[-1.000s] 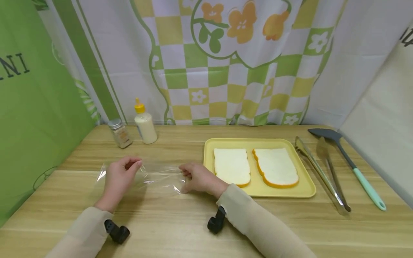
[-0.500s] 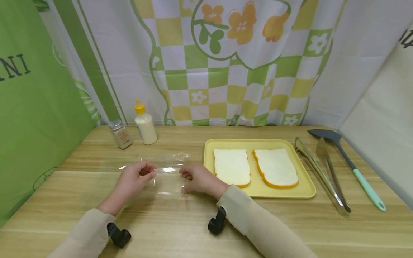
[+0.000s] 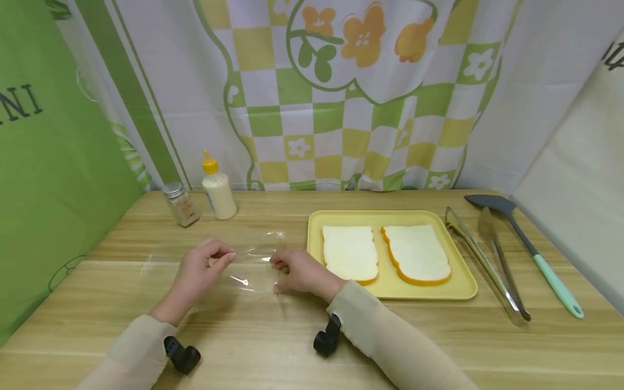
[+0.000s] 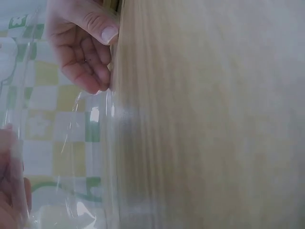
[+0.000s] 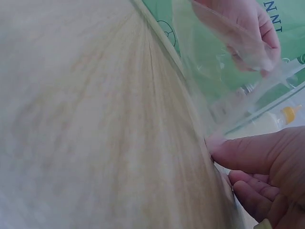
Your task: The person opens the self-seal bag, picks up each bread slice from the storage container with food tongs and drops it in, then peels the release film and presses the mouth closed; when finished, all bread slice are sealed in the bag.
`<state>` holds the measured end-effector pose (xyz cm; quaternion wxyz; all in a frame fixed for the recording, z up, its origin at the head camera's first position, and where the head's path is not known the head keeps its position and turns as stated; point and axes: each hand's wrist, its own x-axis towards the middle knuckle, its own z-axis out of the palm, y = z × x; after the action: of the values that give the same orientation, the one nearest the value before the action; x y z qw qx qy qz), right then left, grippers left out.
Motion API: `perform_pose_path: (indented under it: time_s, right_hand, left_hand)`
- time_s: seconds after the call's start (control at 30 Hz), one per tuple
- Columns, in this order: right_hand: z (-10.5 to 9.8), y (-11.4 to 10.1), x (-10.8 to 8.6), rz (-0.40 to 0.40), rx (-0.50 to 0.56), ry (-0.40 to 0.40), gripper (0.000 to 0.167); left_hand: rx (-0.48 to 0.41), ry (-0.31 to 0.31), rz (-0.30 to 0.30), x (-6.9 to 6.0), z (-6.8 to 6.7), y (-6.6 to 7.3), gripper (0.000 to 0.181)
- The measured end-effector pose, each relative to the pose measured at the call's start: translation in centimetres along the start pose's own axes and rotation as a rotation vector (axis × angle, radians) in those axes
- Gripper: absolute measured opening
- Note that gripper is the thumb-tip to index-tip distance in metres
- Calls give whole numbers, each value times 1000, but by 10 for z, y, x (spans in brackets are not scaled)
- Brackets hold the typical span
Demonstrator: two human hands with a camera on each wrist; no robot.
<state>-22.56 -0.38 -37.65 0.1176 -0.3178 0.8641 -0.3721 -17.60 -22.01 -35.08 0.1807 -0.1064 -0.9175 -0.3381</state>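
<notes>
Clear film (image 3: 253,274) held
Pinched closed by left hand (image 3: 201,268), gripped more loosely by right hand (image 3: 304,271); "NI" is printed on green cloth (image 3: 53,168).

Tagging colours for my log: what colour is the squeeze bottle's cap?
The cap is yellow, showing best in the head view.

Spatula (image 3: 546,270) and tongs (image 3: 481,259) suggest a kitchen (a curtained one).

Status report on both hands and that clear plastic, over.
Left hand pinching clear plastic. Right hand holding its right end. Plastic spans between them. Nothing seen in the way; yellow tray close by right hand.
</notes>
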Motion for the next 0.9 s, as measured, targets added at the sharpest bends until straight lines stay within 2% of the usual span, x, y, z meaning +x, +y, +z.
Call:
perform_pose_path:
  time_s: [0.2,0.3,0.37,0.47,0.57,0.7,0.8,0.9]
  right_hand:
    - [-1,-1,0,-28,-44,10,45]
    - [-2,-2,0,-24,-50,14,46]
    - [-2,-3,0,-14,-43,14,48]
    - [-3,-4,1,-11,-38,13,48]
    - [-5,-6,-1,28,66,10,48]
    - [-16,-6,-11,76,198,36,46]
    - [-34,-4,-25,74,192,84,45]
    - [-57,4,-44,71,157,149,45]
  left_hand:
    - [-23,166,63,2,-1,1,5]
    - [-54,232,50,3,-2,0,5]
    - [-66,255,26,2,-4,0,5]
    - [-63,224,-7,1,-4,1,5]
    - [-38,146,-24,1,-2,2,4]
    - [-47,56,-52,0,1,3,4]
    - [-52,16,-75,1,2,4,5]
    - [-47,5,-93,1,2,5,5]
